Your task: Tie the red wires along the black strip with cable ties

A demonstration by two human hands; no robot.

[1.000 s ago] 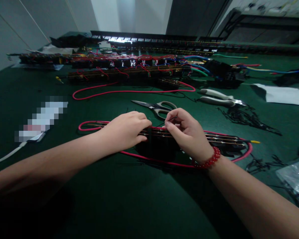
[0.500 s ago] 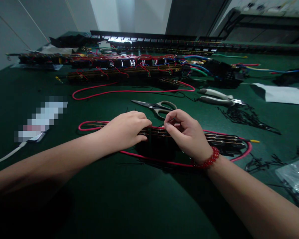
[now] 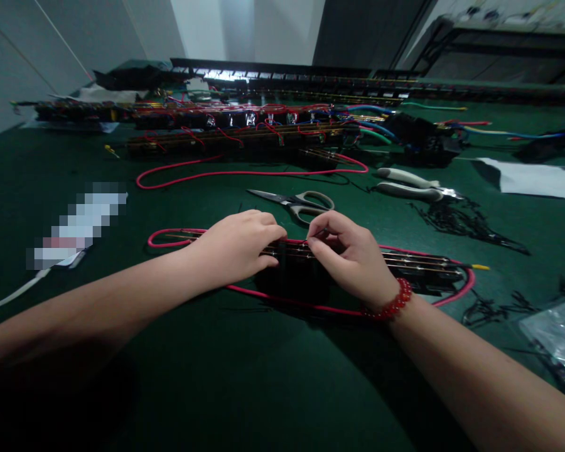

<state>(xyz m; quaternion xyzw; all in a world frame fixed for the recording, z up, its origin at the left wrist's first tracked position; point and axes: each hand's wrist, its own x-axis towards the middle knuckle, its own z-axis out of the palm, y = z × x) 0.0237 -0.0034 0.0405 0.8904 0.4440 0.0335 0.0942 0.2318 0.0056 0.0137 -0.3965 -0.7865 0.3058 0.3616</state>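
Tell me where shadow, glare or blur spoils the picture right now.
Head view: dim overall, and the assembly between the left hand and right hand sinks into near-black shadow; head view: glare on the far strip and bright sheen on the bag; head view: the background shelf looks soft; head view: blocky pixelation beside the white cable.

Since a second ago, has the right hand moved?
Yes: the right hand has shifted slightly left and down in the picture, judged against the scissors.
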